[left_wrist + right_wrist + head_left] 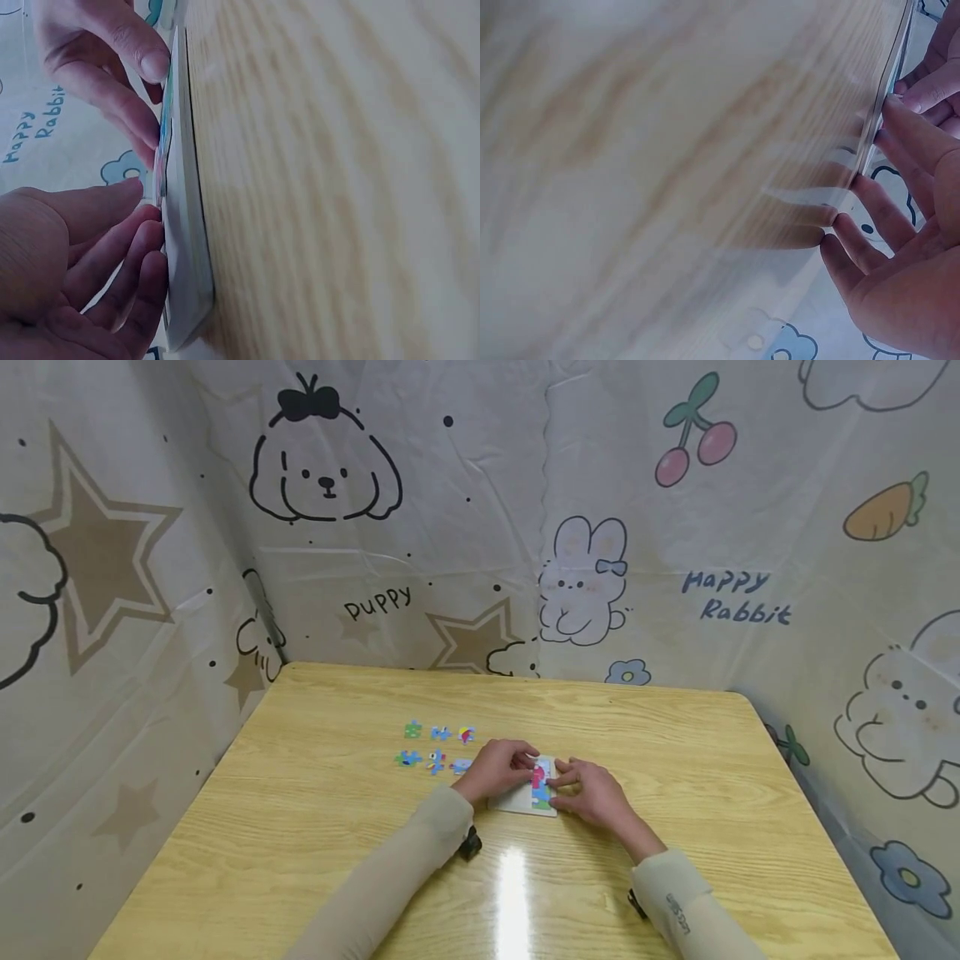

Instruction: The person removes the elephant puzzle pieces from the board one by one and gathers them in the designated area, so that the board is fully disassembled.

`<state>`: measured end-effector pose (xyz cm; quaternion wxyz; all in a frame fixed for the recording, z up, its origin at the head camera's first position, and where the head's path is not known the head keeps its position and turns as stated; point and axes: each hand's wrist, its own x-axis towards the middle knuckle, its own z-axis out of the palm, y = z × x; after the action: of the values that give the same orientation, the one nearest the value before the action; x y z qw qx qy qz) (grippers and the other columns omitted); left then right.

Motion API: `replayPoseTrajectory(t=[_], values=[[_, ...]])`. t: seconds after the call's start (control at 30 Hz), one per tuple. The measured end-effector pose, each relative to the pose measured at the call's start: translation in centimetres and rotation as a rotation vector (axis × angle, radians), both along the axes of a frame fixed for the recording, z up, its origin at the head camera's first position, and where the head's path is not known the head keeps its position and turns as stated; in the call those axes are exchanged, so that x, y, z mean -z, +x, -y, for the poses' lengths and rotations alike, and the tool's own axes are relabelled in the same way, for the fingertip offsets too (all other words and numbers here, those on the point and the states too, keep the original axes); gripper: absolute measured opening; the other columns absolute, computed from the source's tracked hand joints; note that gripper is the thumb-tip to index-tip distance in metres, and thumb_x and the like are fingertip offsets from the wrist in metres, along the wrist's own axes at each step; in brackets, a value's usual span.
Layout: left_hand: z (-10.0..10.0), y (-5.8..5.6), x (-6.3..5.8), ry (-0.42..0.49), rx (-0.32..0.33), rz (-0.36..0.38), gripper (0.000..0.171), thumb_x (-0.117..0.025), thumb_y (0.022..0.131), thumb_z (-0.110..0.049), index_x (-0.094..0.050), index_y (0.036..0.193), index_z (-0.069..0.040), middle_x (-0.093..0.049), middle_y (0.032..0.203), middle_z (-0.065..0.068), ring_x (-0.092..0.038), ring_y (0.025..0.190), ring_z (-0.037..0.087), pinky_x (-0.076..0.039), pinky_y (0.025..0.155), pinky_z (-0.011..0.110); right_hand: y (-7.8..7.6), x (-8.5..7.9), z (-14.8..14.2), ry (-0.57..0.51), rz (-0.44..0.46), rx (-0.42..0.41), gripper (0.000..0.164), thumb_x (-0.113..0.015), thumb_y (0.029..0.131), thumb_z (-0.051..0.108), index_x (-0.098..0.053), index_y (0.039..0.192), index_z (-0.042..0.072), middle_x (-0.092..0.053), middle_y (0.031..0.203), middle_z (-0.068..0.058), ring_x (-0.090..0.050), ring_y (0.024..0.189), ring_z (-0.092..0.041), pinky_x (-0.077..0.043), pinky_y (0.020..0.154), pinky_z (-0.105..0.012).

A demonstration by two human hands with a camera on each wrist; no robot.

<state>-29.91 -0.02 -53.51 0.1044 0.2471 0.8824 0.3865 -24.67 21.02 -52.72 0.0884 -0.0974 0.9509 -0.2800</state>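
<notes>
With grips apart, left hand (498, 770) and right hand (596, 792) touch the board (513, 802), probably steadying fitted pieces (541, 792); 6 loose pieces (437, 762) lie spread, likely for visibility.

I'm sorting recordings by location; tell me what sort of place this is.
Probably a small curtained-off tabletop workspace: a wood-grain table, a cartoon-printed curtain hanging behind and beside it, and jigsaw pieces laid out in rows on the table.

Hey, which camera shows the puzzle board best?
The head view: it shows the puzzle board from above, with pieces along its right side. The left wrist view shows it nearly edge-on; the right wrist view, only a thin edge.
</notes>
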Motion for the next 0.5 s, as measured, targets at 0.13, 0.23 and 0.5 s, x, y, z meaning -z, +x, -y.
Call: replayPoseTrajectory(t=[0.13, 0.23, 0.5], values=[[-0.24, 0.09, -0.01, 0.012, -0.015, 0.029, 0.031, -0.076, 0.095, -0.012, -0.072, 0.126, -0.010, -0.078, 0.107, 0.001, -0.070, 0.095, 0.011, -0.057, 0.090, 0.028, 0.01, -0.16, 0.06, 0.003, 0.008, 0.005, 0.031, -0.084, 0.088, 0.019, -0.079, 0.118, 0.014, -0.055, 0.152, -0.008, -0.040, 0.150, -0.040, -0.029, 0.119, -0.067], [-0.34, 0.11, 0.04, 0.029, -0.028, 0.056, 0.031, -0.077, 0.095, -0.012, -0.072, 0.125, -0.010, -0.078, 0.107, 0.001, -0.070, 0.095, 0.011, -0.057, 0.091, 0.031, 0.02, -0.23, 0.08, 0.001, 0.011, 0.007, 0.031, -0.084, 0.088, 0.019, -0.079, 0.118, 0.014, -0.055, 0.152, -0.009, -0.040, 0.150, -0.040, -0.029, 0.119, -0.067], [-0.40, 0.26, 0.15, 0.052, -0.044, 0.095, 0.031, -0.077, 0.094, -0.012, -0.072, 0.125, -0.010, -0.075, 0.105, -0.001, -0.067, 0.093, 0.010, -0.056, 0.089, 0.030, 0.08, -0.22, 0.00, -0.005, 0.013, 0.006, 0.030, -0.083, 0.088, 0.019, -0.079, 0.118, 0.014, -0.055, 0.152, -0.010, -0.039, 0.150, -0.040, -0.028, 0.120, -0.067]])
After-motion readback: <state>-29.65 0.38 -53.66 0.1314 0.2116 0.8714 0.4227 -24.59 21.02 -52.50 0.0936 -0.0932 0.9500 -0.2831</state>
